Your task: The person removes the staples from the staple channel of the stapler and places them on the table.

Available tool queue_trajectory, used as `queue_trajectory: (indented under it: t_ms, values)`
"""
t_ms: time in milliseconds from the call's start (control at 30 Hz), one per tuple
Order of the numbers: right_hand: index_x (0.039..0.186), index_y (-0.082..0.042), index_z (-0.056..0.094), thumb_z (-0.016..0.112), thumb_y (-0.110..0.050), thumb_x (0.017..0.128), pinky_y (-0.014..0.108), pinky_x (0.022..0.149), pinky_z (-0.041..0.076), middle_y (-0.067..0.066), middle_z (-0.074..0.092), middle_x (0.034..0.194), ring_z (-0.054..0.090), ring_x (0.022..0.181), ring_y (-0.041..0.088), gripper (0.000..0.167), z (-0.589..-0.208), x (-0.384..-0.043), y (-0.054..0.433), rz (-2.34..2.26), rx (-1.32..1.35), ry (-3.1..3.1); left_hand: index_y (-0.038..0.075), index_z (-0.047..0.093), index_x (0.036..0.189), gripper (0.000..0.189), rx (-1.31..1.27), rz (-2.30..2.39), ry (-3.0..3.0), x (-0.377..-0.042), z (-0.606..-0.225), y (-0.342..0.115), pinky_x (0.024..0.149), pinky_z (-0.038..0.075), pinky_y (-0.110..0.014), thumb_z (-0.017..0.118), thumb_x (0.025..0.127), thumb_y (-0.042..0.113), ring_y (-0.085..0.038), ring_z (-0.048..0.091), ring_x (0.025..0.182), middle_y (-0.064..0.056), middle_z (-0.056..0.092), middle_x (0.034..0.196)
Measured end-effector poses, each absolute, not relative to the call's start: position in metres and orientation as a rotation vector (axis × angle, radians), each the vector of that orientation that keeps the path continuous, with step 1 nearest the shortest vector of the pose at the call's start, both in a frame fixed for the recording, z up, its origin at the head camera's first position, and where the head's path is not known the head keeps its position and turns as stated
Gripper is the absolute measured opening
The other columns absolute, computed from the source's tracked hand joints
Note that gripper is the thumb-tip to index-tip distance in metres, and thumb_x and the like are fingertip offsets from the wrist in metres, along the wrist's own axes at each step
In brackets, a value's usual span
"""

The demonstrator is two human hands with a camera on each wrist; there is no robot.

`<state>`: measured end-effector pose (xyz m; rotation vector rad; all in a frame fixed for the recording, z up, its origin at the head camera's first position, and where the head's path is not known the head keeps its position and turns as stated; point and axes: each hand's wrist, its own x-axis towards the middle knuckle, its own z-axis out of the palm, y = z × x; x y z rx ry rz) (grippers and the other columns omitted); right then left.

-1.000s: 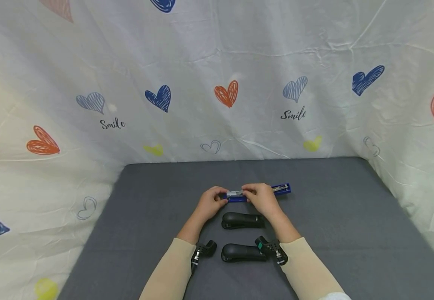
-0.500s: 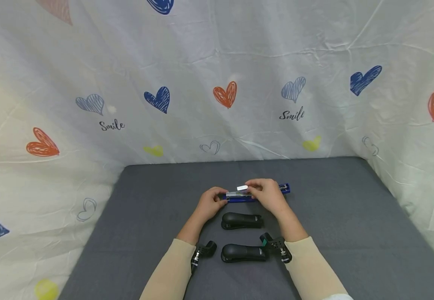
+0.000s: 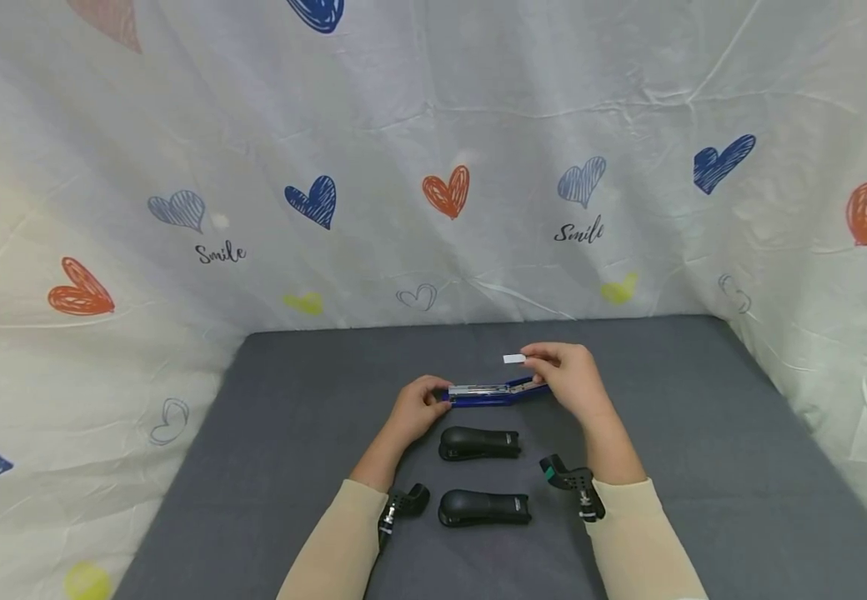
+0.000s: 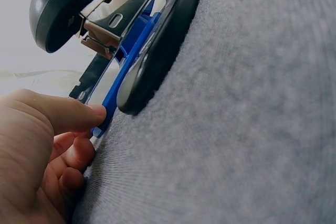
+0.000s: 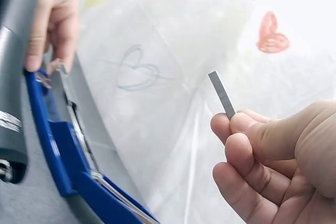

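A blue stapler (image 3: 482,402) lies opened out on the table, its top swung back to the right and its metal channel exposed. My left hand (image 3: 415,408) grips its left end between thumb and fingers; the left wrist view has the thumb on the blue base (image 4: 116,88). Raised above the stapler's right part, my right hand (image 3: 574,377) pinches a short strip of staples (image 5: 221,94) between thumb and forefinger. The strip points left and is apart from the stapler. Part of the stapler's opened top is hidden behind the right hand.
Two black staplers lie nearer the body, one (image 3: 478,443) just in front of the blue one, another (image 3: 483,508) farther down. Grey cloth (image 3: 328,375) covers the table. A white curtain with printed hearts (image 3: 448,192) hangs behind its far edge.
My right hand has lifted the staple strip up from the blue stapler's channel and moved right. The stapler's opened top now tilts more. My left hand keeps its grip on the left end.
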<state>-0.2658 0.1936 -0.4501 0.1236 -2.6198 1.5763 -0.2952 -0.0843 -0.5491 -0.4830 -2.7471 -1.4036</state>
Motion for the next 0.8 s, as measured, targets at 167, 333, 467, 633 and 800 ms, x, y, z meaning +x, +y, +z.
queue_trajectory:
  t_ms: [167,333,467,633,800]
  values:
    - [0.121,-0.001,0.074,0.066,-0.010,0.102,0.032,0.068,0.055,0.015,0.075,0.105,0.070,0.081,0.029,0.022,-0.445,-0.264,0.206,1.538,0.080,-2.607,0.008,0.076,0.117,0.026,-0.485,-1.406,-2.743,-0.295,-0.550,-0.085,0.057,0.043,-0.026,0.077,0.091,0.004,-0.009,0.049,0.060,-0.006,0.067,0.113]
    - [0.123,-0.001,0.073,0.066,-0.014,0.102,0.034,0.071,0.056,0.015,0.075,0.105,0.070,0.083,0.031,0.026,-0.442,-0.262,0.217,1.540,0.027,-2.592,0.008,0.076,0.116,0.026,-0.480,-1.408,-2.743,-0.294,-0.550,-0.085,0.057,0.043,-0.026,0.077,0.091,0.004,-0.009,0.050,0.060,-0.005,0.068,0.113]
    - [0.124,-0.001,0.072,0.065,-0.014,0.103,0.036,0.072,0.055,0.017,0.074,0.107,0.069,0.084,0.033,0.026,-0.442,-0.262,0.227,1.524,0.017,-2.578,0.008,0.076,0.116,0.026,-0.477,-1.414,-2.738,-0.294,-0.549,-0.085,0.056,0.043,-0.027,0.077,0.091,0.005,-0.010,0.050,0.060,-0.005,0.068,0.112]
    - [0.125,0.000,0.071,0.064,-0.013,0.103,0.023,0.070,0.054,0.019,0.072,0.111,0.069,0.083,0.028,0.027,-0.443,-0.261,0.241,1.493,-0.016,-2.562,0.009,0.076,0.117,0.026,-0.474,-1.418,-2.744,-0.294,-0.548,-0.085,0.057,0.042,-0.027,0.077,0.091,0.005,-0.010,0.049,0.059,-0.004,0.068,0.112]
    - [0.124,0.000,0.071,0.064,-0.011,0.103,0.021,0.070,0.054,0.020,0.071,0.112,0.067,0.079,0.016,0.025,-0.447,-0.262,0.254,1.470,-0.077,-2.546,0.008,0.075,0.117,0.026,-0.483,-1.424,-2.745,-0.294,-0.548,-0.085,0.056,0.042,-0.027,0.077,0.091,0.006,-0.009,0.048,0.058,-0.004,0.067,0.112]
